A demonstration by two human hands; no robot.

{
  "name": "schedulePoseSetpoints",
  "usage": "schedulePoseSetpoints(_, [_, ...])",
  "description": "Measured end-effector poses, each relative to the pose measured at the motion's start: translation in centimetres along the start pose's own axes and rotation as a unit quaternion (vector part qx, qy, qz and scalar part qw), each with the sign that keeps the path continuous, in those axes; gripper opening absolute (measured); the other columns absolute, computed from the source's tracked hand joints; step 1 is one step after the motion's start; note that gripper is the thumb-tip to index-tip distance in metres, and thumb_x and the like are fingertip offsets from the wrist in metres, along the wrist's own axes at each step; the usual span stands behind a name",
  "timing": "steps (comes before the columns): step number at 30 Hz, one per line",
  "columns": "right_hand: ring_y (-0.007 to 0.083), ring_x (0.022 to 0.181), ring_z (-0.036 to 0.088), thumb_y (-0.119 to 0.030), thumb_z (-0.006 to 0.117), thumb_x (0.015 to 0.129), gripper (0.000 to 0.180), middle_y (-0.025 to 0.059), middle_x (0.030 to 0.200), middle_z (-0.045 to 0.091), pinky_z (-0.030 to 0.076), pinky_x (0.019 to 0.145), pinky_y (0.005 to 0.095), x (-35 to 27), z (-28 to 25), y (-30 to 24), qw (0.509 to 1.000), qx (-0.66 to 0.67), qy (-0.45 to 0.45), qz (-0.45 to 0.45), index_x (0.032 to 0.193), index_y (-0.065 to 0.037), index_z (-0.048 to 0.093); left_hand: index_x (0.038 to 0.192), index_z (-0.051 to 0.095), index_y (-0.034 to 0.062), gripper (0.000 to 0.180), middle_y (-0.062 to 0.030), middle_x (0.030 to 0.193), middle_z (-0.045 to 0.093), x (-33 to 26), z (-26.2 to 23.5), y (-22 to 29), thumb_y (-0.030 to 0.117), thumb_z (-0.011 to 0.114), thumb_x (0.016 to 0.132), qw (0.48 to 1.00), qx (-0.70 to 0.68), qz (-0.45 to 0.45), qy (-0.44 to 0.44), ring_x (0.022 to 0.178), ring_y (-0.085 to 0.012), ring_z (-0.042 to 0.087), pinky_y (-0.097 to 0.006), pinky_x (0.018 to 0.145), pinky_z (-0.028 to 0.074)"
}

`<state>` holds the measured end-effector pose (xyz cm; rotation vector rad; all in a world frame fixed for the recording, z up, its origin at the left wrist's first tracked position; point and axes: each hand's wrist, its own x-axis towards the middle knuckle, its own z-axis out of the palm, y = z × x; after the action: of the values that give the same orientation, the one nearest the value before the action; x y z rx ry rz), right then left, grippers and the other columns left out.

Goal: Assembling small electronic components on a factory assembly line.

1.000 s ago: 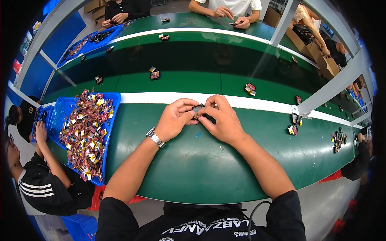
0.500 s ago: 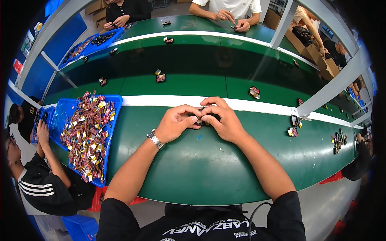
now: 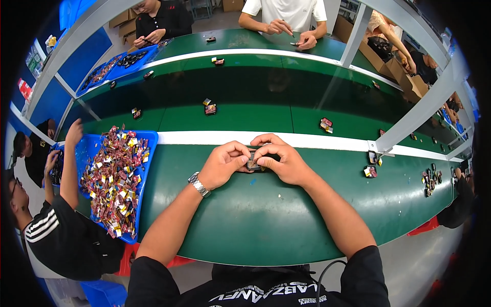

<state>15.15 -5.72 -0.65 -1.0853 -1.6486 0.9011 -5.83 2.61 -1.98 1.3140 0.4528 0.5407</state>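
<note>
My left hand (image 3: 223, 163) and my right hand (image 3: 283, 160) meet over the green workbench (image 3: 245, 220), just in front of its white stripe. Both pinch one small dark rectangular part (image 3: 253, 161) between thumbs and fingertips; most of the part is hidden by my fingers. A metal wristwatch (image 3: 199, 184) sits on my left wrist.
A blue tray (image 3: 146, 169) heaped with small red, yellow and silver pieces lies at my left; a person beside it reaches over it. Small dark parts (image 3: 210, 108) ride the green belt beyond the stripe. People work at the far side. Grey frame posts (image 3: 419, 110) rise at right.
Both hands stayed together on the small part, shifting slightly as the fingers work it. The parts on the belt have drifted a little.
</note>
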Motion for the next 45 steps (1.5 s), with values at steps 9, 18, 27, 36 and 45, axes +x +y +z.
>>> schedulePoseSetpoints(9, [0.0173,0.110,0.055,-0.014,0.065,0.092,0.010,0.0062,0.123,0.053,0.046,0.094,0.0325,0.1,0.2,0.7,0.999,0.029,-0.007,0.011,0.096,-0.005,0.068,0.107,0.059,0.0001,0.014,-0.0115,0.117,0.062,0.0,-0.1,-0.5,0.007,0.061,0.095,0.999,-0.003,0.041,-0.022,0.102,-0.0183,0.065,-0.033,0.086,0.058])
schedulePoseSetpoints(18, [0.0252,0.115,0.053,-0.013,0.071,0.086,0.010,0.0071,0.122,0.055,0.044,0.099,0.0359,0.1,1.2,-0.7,0.992,-0.122,0.024,-0.023,0.093,-0.006,0.068,0.113,0.055,-0.0004,0.017,-0.0105,0.118,0.062,-0.3,0.3,0.1,0.000,0.053,0.097,1.000,0.015,0.012,-0.001,0.103,-0.0157,0.064,-0.032,0.089,0.057])
schedulePoseSetpoints(27, [0.0256,0.110,0.055,-0.008,0.073,0.083,0.009,0.0077,0.117,0.059,0.051,0.087,0.0352,0.2,3.3,-1.5,0.966,-0.217,0.121,-0.066,0.091,-0.005,0.071,0.121,0.052,-0.0016,0.027,-0.0152,0.128,0.057,-0.6,-0.2,0.5,-0.006,0.046,0.095,1.000,-0.016,0.021,0.007,0.114,-0.0211,0.061,-0.036,0.097,0.055])
schedulePoseSetpoints(36, [0.0253,0.109,0.055,-0.010,0.072,0.082,0.010,0.0056,0.117,0.059,0.052,0.085,0.0346,0.1,3.8,-1.2,0.960,-0.233,0.141,-0.066,0.091,-0.005,0.073,0.118,0.053,-0.0018,0.024,-0.0150,0.123,0.059,-0.6,-0.1,0.4,-0.006,0.046,0.096,0.999,-0.025,0.010,0.029,0.113,-0.0217,0.061,-0.037,0.098,0.055])
schedulePoseSetpoints(45, [0.0249,0.109,0.055,-0.011,0.073,0.082,0.012,0.0050,0.116,0.060,0.051,0.088,0.0350,0.0,4.3,-1.0,0.970,-0.161,0.177,-0.031,0.092,-0.006,0.075,0.117,0.053,-0.0026,0.022,-0.0148,0.120,0.060,-0.5,-0.1,0.3,-0.005,0.050,0.095,0.998,-0.037,0.012,0.039,0.110,-0.0215,0.063,-0.038,0.096,0.056])
